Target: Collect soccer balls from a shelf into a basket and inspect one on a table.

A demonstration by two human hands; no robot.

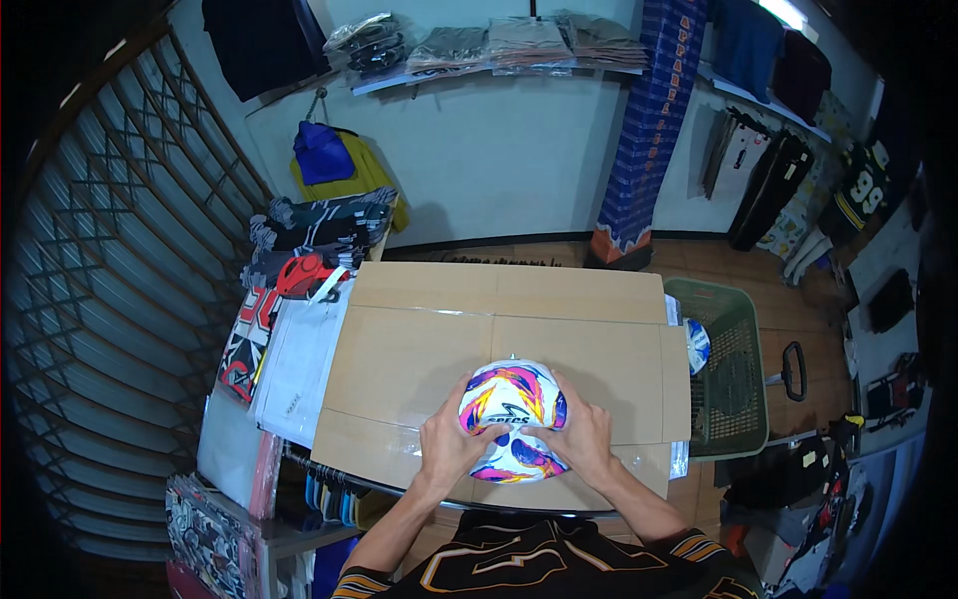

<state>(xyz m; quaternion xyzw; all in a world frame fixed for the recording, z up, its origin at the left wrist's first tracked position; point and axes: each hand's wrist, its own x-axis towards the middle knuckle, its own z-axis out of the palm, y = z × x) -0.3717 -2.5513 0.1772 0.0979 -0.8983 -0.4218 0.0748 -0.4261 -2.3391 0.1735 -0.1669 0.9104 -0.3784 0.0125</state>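
A white Specs ball (516, 385) with pink, orange and purple patterns is held above a flattened cardboard sheet (419, 359). My left hand (453, 438) grips its left side, and my right hand (582, 430) grips the right. Both thumbs press into the middle of the ball, just below the printed logo. A crease crosses it there, so the ball looks soft and partly folded. My fingers wrap round the far sides and are mostly hidden. Whether the underside touches the cardboard cannot be told.
Right of the cardboard stands a green plastic basket (737, 404), with a blue and white ball (697, 347) at its near side. On the left lie a red handheld tool (303, 275), white plastic packages (299, 367) and stacked clothes (322, 224). A patterned pillar (644, 142) rises behind.
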